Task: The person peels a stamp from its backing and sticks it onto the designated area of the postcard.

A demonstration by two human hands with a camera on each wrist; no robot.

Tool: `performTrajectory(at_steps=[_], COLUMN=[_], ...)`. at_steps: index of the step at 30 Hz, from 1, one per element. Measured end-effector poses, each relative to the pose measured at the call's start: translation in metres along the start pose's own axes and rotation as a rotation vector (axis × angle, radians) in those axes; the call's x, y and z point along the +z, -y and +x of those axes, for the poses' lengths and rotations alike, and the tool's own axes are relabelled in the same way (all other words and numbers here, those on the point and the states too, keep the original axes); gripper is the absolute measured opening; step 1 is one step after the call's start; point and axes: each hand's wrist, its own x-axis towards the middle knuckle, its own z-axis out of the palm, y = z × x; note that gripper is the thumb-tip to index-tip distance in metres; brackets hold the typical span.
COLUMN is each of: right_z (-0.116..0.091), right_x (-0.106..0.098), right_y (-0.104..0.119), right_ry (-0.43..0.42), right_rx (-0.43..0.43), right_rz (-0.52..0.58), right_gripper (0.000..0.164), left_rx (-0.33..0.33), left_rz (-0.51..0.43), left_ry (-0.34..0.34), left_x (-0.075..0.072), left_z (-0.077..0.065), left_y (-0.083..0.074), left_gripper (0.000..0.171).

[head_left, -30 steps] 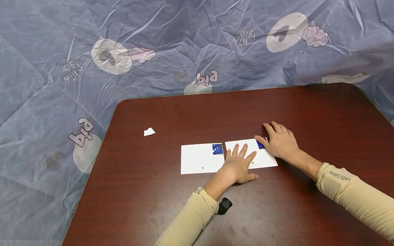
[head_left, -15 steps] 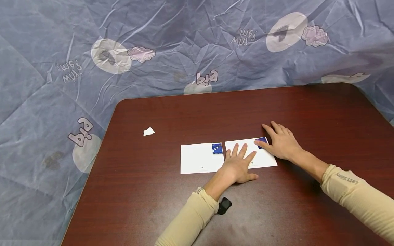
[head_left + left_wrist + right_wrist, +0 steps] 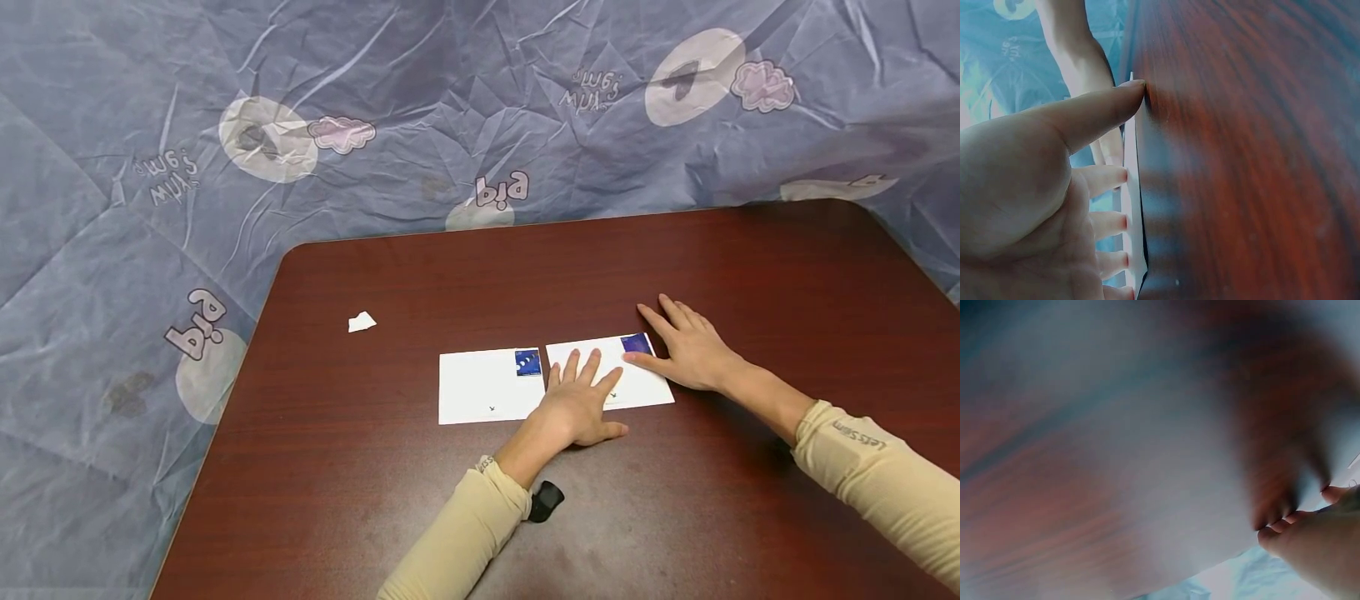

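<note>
Two white envelopes lie side by side on the brown table, each with a dark blue stamp at its top right corner. On the right envelope (image 3: pixel 641 385) my left hand (image 3: pixel 577 410) rests with fingers spread, its thumb out over the wood. In the left wrist view those fingertips meet the envelope's (image 3: pixel 1132 206) edge-on white surface. My right hand (image 3: pixel 693 352) is spread at the right edge. Its thumb tip reaches onto the paper just below the stamp (image 3: pixel 636 342); the other fingers lie beyond the edge. The left envelope (image 3: pixel 480 387) bears a stamp (image 3: pixel 528 363) with pale moon shapes.
A small torn white paper scrap (image 3: pixel 362 322) lies toward the table's (image 3: pixel 315 400) far left. Beside my left wrist is a black device (image 3: pixel 546 502). Behind the table hangs a wrinkled blue printed sheet (image 3: pixel 420 92).
My right thumb has slid down off the right envelope's stamp, uncovering more of it, and the right forearm has shifted slightly right. My left hand, both envelopes and the scrap stay put.
</note>
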Motion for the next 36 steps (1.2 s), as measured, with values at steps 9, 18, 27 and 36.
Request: performTrajectory(at_steps=[9,18,27,36], right_z=[-0.002,-0.006,-0.006,-0.005], right_x=[-0.002,-0.007,-0.010,-0.010], right_y=[-0.007,-0.022,-0.027,-0.026], right_ry=[-0.011,0.019,0.038,0.018], right_rx=[-0.060,-0.147,-0.183,-0.153], right_rz=[0.013,0.033,0.035,0.079], right_gripper=[0.085,0.077,0.075,0.072], left_rx=[-0.004,0.000,0.002,0.000], left_rz=[-0.002,-0.008,-0.001,-0.007], left_ry=[-0.004,-0.008,-0.004,-0.004], left_x=[-0.001,0.000,0.000,-0.001], left_z=[0.000,0.000,0.000,-0.001], left_y=[0.000,0.000,0.001,0.001], left_gripper=[0.079,0.078,0.078,0.077])
